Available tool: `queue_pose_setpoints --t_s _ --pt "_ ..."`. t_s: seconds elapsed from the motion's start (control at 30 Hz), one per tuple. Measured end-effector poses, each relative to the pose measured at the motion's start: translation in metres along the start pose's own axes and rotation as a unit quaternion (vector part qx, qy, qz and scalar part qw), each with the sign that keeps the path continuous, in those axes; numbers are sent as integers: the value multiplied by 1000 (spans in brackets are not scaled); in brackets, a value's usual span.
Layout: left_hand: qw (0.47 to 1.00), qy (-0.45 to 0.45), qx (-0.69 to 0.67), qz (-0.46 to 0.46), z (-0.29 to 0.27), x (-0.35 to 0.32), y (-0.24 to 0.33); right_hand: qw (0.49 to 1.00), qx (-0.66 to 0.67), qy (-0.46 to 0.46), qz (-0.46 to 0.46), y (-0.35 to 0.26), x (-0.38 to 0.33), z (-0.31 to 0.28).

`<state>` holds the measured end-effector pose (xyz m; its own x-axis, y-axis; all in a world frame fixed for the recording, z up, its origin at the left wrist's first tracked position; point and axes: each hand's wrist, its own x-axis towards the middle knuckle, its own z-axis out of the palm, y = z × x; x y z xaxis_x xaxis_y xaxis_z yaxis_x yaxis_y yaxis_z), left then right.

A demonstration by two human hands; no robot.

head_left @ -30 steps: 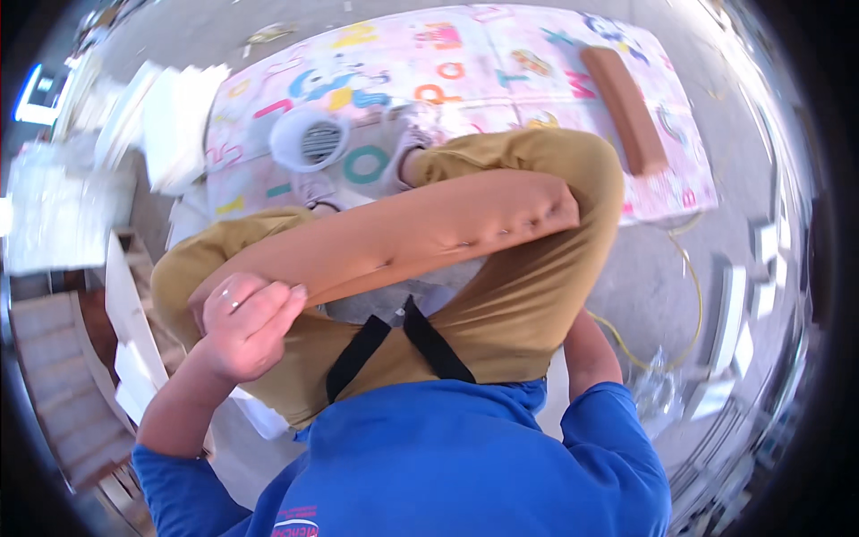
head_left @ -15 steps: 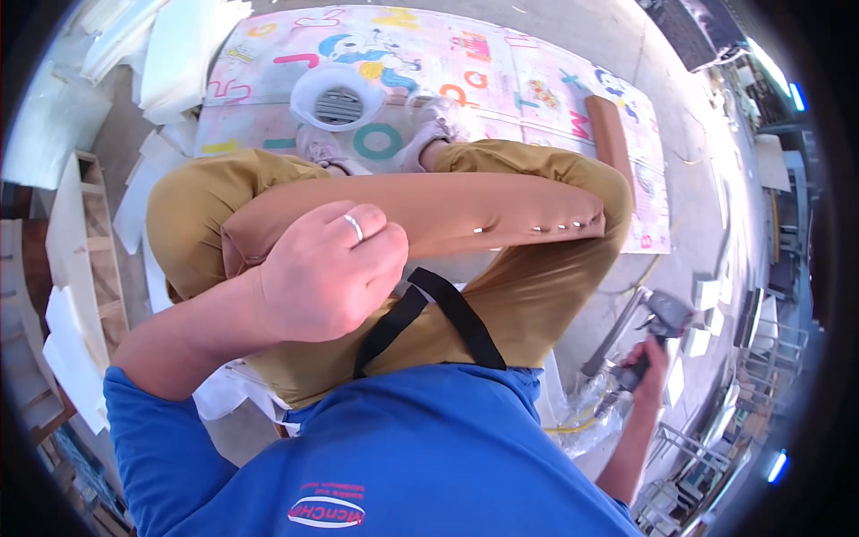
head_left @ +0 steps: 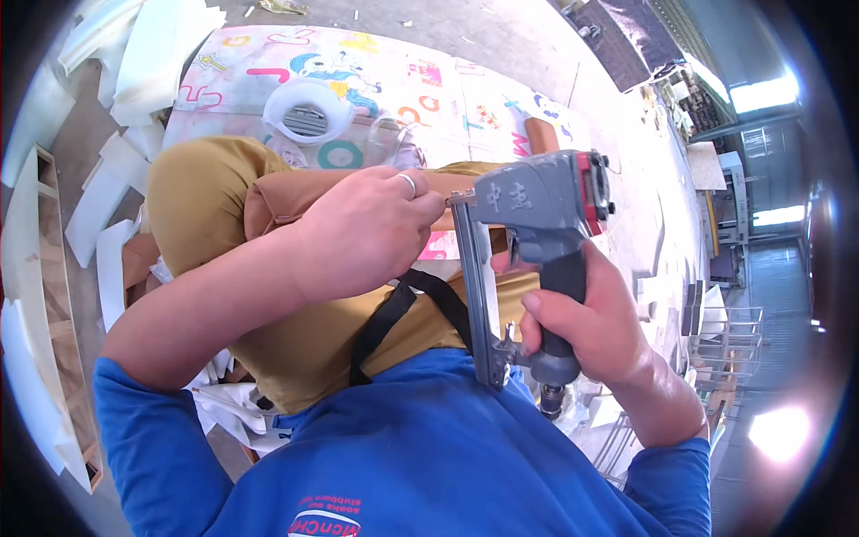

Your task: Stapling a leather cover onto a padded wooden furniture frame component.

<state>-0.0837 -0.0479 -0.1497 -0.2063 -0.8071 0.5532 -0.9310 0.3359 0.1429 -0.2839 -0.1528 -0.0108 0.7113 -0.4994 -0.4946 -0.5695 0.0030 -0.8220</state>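
Observation:
Across my lap lies a long strip upholstered in brown leather-like cover (head_left: 279,199), largely hidden by my arm and the tool. My left hand (head_left: 367,231), a ring on one finger, is closed at its near edge; the fingertips are partly out of sight. My right hand (head_left: 595,313) wraps round the handle of a grey pneumatic staple gun (head_left: 528,201). The tool's nose is beside my left fingers, over the strip; whether it touches the cover I cannot tell. A hose fitting (head_left: 552,400) shows below the handle.
Ahead, a white plastic bowl (head_left: 276,109) with staple strips (head_left: 304,122) rests on a printed letter mat (head_left: 215,121). Another brown covered piece (head_left: 540,135) lies beyond the staple gun. White foam sheets (head_left: 165,63) and a wooden frame (head_left: 58,313) are at the left.
My right hand has swung the staple gun in from the far right side to the strip on my lap. My left hand has shifted slightly right and up, still closed. The view has turned somewhat rightward.

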Motion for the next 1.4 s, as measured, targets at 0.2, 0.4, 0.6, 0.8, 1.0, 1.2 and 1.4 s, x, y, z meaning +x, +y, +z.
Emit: queue_pose_setpoints --t_s 0.2,0.4,0.6,0.8,1.0,1.2,1.4 --pt "1000 4 -5 -4 1 -5 -1 1000 -11 13 1 3 4 12" --pt "999 32 13 -3 5 -6 -1 1000 -24 1 21 -1 3 17" --pt "999 -43 -3 2 -1 -4 0 1000 -10 4 13 3 2 16" --pt "1000 15 14 -3 5 -3 1 1000 -16 3 6 9 6 18" --pt "997 21 2 -76 5 0 -1 999 -27 14 -9 17 9 19" --pt "996 5 12 -92 -23 -10 -17 999 -4 28 -18 19 13 13" --pt "997 63 -6 -43 -8 -22 -8 999 38 1 28 13 6 12"
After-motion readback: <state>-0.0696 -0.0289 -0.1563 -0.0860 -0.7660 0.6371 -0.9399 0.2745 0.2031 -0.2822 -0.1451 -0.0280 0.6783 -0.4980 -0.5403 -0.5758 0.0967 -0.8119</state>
